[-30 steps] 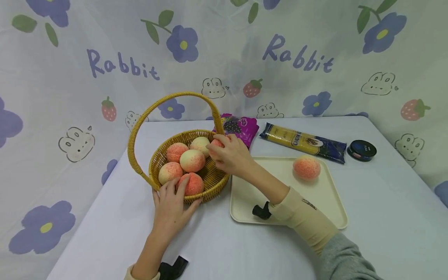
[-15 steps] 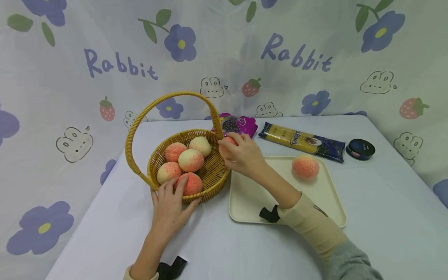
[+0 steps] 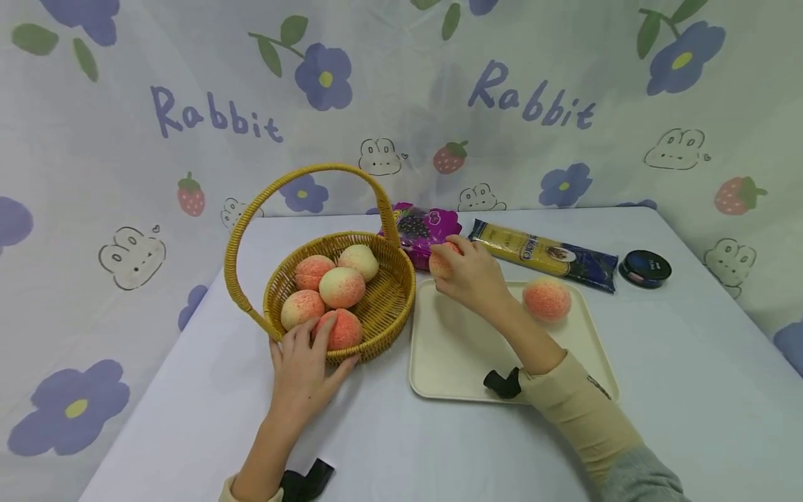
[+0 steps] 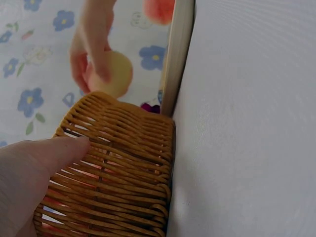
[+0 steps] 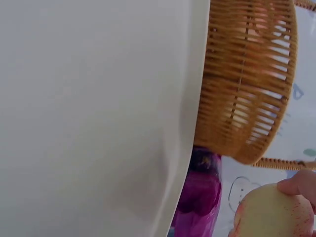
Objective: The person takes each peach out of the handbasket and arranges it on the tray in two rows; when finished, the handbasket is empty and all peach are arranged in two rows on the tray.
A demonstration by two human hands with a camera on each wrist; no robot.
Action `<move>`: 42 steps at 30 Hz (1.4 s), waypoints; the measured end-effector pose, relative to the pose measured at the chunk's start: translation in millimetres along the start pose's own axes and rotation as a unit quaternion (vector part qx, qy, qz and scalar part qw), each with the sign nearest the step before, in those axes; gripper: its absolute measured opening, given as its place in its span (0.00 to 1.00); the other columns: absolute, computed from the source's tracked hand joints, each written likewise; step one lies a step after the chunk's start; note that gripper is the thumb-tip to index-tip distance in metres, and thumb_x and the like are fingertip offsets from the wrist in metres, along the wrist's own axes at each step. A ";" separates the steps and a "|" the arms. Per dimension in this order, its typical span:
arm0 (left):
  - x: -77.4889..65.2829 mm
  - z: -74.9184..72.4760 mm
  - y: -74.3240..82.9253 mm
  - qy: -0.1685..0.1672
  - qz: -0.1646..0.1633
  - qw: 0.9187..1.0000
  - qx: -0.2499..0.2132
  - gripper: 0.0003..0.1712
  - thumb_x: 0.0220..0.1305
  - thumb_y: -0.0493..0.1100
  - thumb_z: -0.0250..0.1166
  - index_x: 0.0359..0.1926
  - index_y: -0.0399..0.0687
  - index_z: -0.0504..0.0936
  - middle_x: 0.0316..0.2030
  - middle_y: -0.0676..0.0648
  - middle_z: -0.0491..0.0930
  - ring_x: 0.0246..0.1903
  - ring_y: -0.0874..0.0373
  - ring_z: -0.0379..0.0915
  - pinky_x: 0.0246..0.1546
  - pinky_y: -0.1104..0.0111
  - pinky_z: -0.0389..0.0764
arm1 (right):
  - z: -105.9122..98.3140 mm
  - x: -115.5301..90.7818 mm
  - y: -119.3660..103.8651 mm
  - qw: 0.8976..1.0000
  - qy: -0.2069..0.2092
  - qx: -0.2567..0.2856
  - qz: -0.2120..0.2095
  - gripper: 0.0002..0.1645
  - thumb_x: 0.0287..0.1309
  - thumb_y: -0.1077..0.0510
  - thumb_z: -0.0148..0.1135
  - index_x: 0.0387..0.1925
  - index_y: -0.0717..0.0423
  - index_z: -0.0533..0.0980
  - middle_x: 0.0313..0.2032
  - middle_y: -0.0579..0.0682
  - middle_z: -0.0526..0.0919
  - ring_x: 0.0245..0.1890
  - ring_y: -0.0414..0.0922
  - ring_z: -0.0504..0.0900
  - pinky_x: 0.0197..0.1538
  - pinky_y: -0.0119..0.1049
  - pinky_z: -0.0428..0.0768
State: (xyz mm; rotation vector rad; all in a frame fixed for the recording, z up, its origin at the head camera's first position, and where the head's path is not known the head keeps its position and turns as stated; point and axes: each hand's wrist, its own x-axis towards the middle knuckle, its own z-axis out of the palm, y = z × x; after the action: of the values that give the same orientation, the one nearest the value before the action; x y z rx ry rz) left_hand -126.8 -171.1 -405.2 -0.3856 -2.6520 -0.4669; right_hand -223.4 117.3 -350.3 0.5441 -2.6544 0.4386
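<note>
My right hand (image 3: pixel 473 279) holds a peach (image 3: pixel 440 265) above the far left part of a cream tray (image 3: pixel 458 355). In the right wrist view the pale side of that peach (image 5: pixel 271 212) faces the camera, with a fingertip on it. My left hand (image 3: pixel 303 373) grips the near rim of a yellow wicker basket (image 3: pixel 390 331), its fingers over the edge by a reddish peach (image 3: pixel 346 330). The left wrist view has the thumb against the woven wall (image 4: pixel 118 158). Several pink and cream peaches lie in the basket's left part. Another peach (image 3: pixel 547 299) sits on the tray's far right.
Behind the tray lie a purple packet (image 3: pixel 419 233) with dark berries printed on it and a long yellow and blue packet (image 3: pixel 546 252). A round black tin (image 3: pixel 645 268) stands at the right. The basket's tall handle (image 3: pixel 326 168) arches over it.
My right hand has lifted a peach out of the right side of the basket and carried it right, over the tray. The left hand has stayed on the basket rim.
</note>
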 end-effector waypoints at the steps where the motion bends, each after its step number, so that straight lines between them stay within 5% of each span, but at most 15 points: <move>1: 0.4 0.3 0.0 0.000 0.001 1.000 -0.001 0.42 0.47 0.60 0.68 0.62 0.49 0.67 0.53 0.36 0.65 0.54 0.39 0.57 0.55 0.35 0.38 | -0.1 -1.3 3.6 1.000 -0.005 -0.003 0.006 0.28 0.46 0.52 0.65 0.53 0.46 0.73 0.55 0.54 0.70 0.48 0.58 0.71 0.44 0.52 0.75; 20: -0.4 1.7 -0.4 0.005 0.002 1.000 -0.005 0.43 0.47 0.61 0.67 0.62 0.48 0.67 0.53 0.35 0.65 0.53 0.38 0.57 0.55 0.35 0.38 | -4.3 -24.0 41.8 0.988 -0.139 -0.021 0.056 0.26 0.46 0.54 0.65 0.51 0.49 0.76 0.49 0.58 0.72 0.41 0.63 0.72 0.33 0.54 0.75; 30: 0.9 1.0 0.4 0.001 0.000 1.000 -0.009 0.42 0.48 0.61 0.67 0.62 0.48 0.67 0.54 0.36 0.65 0.54 0.38 0.56 0.56 0.36 0.36 | -8.9 -29.9 52.0 0.979 -0.192 -0.023 0.069 0.26 0.45 0.56 0.64 0.51 0.50 0.75 0.49 0.58 0.72 0.41 0.60 0.72 0.33 0.52 0.74; 42: 0.5 1.1 0.0 0.002 -0.001 1.000 -0.008 0.43 0.48 0.61 0.67 0.62 0.48 0.67 0.53 0.35 0.65 0.53 0.38 0.56 0.55 0.35 0.37 | -13.7 -31.0 57.0 0.972 -0.221 -0.002 0.085 0.33 0.45 0.52 0.66 0.57 0.51 0.71 0.53 0.60 0.70 0.51 0.61 0.70 0.44 0.58 0.72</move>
State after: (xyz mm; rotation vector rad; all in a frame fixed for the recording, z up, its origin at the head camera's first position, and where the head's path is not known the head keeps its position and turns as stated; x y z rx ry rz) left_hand -127.7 -170.6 -406.0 -0.3872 -2.6469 -0.4901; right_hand -217.4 181.9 -364.4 0.4556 -3.1460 0.3987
